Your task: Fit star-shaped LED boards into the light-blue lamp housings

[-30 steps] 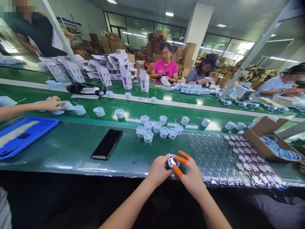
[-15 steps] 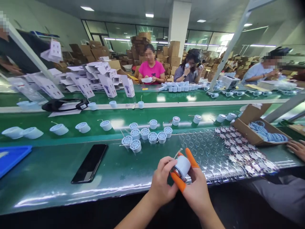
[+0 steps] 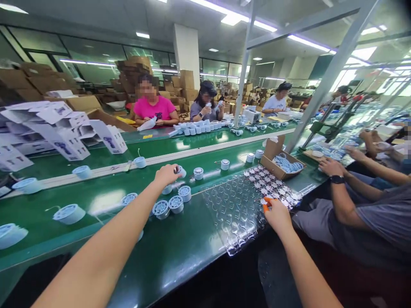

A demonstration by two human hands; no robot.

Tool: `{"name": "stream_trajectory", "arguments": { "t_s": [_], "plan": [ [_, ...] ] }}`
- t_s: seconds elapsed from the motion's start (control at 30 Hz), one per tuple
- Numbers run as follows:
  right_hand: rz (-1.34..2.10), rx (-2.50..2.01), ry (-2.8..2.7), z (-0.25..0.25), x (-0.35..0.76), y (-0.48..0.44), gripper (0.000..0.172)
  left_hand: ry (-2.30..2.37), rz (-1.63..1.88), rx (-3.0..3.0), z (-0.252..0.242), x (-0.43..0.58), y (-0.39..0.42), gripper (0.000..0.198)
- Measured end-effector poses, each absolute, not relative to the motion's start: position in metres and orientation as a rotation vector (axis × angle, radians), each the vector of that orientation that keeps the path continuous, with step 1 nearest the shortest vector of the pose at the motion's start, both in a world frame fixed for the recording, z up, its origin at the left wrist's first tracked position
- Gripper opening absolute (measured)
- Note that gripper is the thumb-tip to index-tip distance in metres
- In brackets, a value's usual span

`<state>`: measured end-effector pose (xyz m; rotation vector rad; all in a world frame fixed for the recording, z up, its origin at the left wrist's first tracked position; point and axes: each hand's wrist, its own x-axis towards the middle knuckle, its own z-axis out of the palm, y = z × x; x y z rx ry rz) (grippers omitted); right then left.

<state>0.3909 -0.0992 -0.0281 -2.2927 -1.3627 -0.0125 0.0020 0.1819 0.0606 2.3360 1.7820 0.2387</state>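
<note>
Distinctly round, spoked plastic housings (image 3: 176, 204)

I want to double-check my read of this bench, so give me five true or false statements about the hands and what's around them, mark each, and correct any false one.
1. The right hand has orange covers on some fingers. True.
2. Light blue rings lie in an open cardboard box. True.
3. The left hand is inside that open cardboard box. False: it reaches over the green belt, at a light blue part.
4. A white piece is at the right hand's covered fingertips. True.
5. The person in the pink top sits right beside the right hand. False: that person is across the green belt.
</note>
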Motion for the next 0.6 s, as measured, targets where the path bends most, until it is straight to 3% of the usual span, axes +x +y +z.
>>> {"name": "stream_trajectory", "arguments": {
  "t_s": [0.27,0.43,0.6],
  "plan": [
    [0.023,-2.501,-1.563,-0.031,0.404,-0.076,0.037,1.7,0.021,2.427,0.023,-0.027,0.181,0.071],
    [0.098,-2.549,-1.54,-0.032,0.406,-0.073,0.032,1.582,0.033,2.557,0.049,-0.054,0.17,0.046],
    [0.178,-2.473,-1.445,-0.029,0.417,-0.072,0.041,1.562,0.267,2.726,0.094,-0.071,0.118,0.039]
  ]
}}
